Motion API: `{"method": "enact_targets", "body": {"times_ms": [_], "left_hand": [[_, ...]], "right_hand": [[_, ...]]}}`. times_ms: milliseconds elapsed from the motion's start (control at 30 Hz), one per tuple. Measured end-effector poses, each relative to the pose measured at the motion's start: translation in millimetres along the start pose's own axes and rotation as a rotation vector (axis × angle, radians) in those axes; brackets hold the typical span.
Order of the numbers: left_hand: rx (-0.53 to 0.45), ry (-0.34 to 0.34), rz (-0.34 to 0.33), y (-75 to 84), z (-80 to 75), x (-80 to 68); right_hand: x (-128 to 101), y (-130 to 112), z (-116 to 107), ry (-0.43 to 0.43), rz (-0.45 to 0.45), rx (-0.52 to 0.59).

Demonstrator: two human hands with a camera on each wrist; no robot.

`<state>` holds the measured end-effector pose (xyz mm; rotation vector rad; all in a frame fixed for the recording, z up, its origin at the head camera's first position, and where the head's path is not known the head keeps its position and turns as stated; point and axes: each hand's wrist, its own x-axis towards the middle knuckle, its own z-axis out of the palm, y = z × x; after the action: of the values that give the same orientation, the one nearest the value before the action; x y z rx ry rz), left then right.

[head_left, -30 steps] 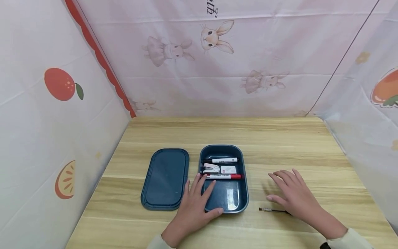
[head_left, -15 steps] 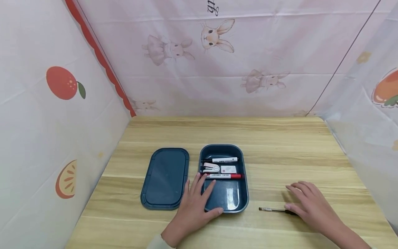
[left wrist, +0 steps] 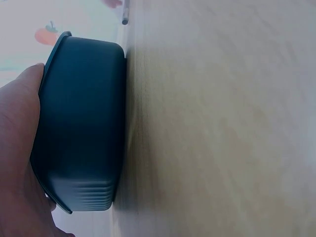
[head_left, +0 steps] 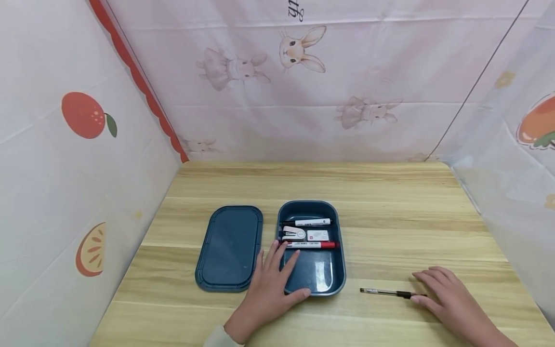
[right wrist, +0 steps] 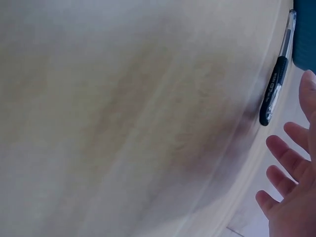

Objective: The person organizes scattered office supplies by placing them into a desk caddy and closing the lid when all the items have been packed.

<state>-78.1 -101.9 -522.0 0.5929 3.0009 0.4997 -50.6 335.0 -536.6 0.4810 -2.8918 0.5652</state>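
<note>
Left hand (head_left: 269,284), fingers straight, rests on the near left rim of the open blue box (head_left: 336,270), which holds a white marker (head_left: 312,222), a red marker (head_left: 312,245) and small white items. Right hand (head_left: 451,301), fingers spread and relaxed, lies just right of the pen (head_left: 386,292) on the table (head_left: 390,202). The lid (head_left: 229,248) lies left of the box.

At the top centre of the head view, the backdrop cloth (head_left: 329,72) bears the cut-off tail of a black script word (head_left: 296,10), seemingly ending in "th". The markers (head_left: 312,222) and small white items (head_left: 318,235) in the box (head_left: 342,270) carry print too small to read.
</note>
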Motion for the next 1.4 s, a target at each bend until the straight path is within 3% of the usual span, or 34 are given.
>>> {"method": "enact_targets", "body": {"times_ms": [300,700,1033,1400], "left_hand": [[0.000,0.000,0.004,-0.5,0.1,0.2],[-0.011,0.000,0.007,-0.3,-0.3,0.6],[-0.015,0.005,0.007,-0.7,-0.4,-0.1],[-0.008,0.024,0.027,1.0,-1.3,-1.9]], "right_hand": [[-3.0,5.8,5.9,0.091,-0.117,-0.074],[-0.8,9.2,9.1,0.173,-0.267,-0.026],[2.7,7.2,5.0,0.186,-0.249,-0.043],[25.9,0.8,-4.1,0.214,-0.192,-0.106]]}}
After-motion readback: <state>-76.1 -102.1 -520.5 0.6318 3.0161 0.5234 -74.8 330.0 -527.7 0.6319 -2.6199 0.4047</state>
